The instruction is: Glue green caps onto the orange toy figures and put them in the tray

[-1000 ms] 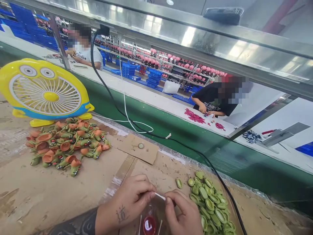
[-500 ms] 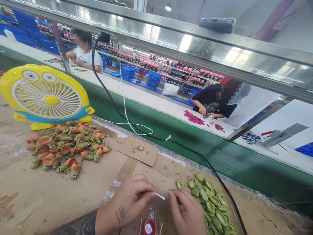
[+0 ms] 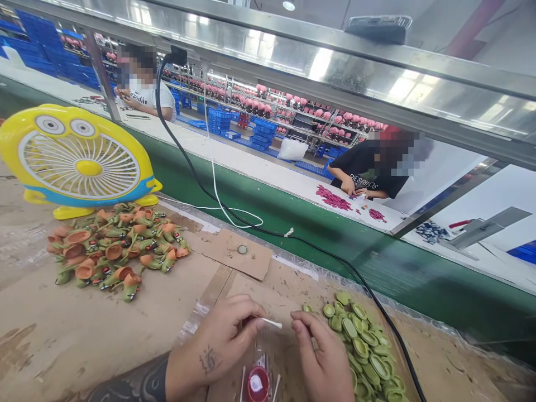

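Between the thumb and fingers of my left hand (image 3: 226, 335) is a thin white cotton swab (image 3: 273, 323), its tip pointing right. My right hand (image 3: 322, 357) faces it a short way off, thumb and forefinger pinched; what they hold, if anything, is too small to make out. Below and between the hands stands a small red cup (image 3: 258, 385) with something white inside. Another white stick (image 3: 277, 386) lies beside the cup. Close to my right hand is a pile of green oval, hollow pieces (image 3: 360, 349).
A yellow fan (image 3: 87, 167) stands at the left behind a heap of green-and-orange figures (image 3: 113, 251). A cardboard piece (image 3: 257, 262) carries a bottle cap. A black cable (image 3: 335, 257) runs across toward the right. Two people (image 3: 146, 97) (image 3: 368, 167) work beyond the green divider (image 3: 301, 223).
Both hands are slightly farther forward. The gap between the swab's tip and my right fingertips has widened a little. My left hand keeps hold of the swab.
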### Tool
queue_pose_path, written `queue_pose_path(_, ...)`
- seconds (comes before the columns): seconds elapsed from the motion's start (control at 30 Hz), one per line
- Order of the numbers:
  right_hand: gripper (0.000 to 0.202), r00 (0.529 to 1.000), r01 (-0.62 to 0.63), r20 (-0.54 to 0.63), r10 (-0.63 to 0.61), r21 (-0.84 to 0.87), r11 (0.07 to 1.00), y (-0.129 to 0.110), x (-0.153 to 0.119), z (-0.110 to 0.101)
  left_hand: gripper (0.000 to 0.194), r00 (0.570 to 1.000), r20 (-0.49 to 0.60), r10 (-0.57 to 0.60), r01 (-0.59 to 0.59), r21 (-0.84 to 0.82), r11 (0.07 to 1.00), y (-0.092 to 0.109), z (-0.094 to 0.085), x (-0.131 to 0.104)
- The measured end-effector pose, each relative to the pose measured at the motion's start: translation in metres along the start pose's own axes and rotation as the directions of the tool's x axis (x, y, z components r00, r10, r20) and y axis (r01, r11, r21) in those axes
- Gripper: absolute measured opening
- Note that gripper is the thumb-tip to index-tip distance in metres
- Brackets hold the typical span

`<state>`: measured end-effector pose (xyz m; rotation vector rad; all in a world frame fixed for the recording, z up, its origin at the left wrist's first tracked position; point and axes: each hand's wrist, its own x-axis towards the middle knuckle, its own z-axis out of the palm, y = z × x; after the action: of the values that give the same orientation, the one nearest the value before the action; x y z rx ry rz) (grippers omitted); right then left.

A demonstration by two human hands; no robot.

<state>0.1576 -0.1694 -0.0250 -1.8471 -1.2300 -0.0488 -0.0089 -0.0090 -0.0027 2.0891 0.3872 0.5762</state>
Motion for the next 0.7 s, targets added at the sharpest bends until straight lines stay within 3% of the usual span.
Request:
queue_pose_path(0.13,0.027,0.967,-0.218,0.196,0.161,0.319,0.922,0.002,-0.006,0.003,0.014,0.997,-0.042,-0.072,0.072,0.004,0.997,0.0,0.003,-0.001)
queue_pose_path(0.27,0.033,0.934,-0.277,0.344,0.097,0.526,0.804,-0.002,-0.01,0.005,0.005,0.995,-0.078,-0.064,0.06,-0.049,0.997,0.0,0.005,-0.002)
queue_pose_path(0.5,0.051,0.904,-0.177,0.425,-0.056,0.488,0.855,-0.013,-0.017,0.005,0.015,0.992,-0.119,0.032,-0.042,-0.077,0.996,0.002,0.004,-0.001)
queue_pose_path(0.7,0.059,0.885,-0.09,0.461,-0.071,0.317,0.944,-0.02,-0.016,0.003,0.015,0.992,-0.128,0.022,-0.03,-0.061,0.998,0.007,0.001,-0.001)
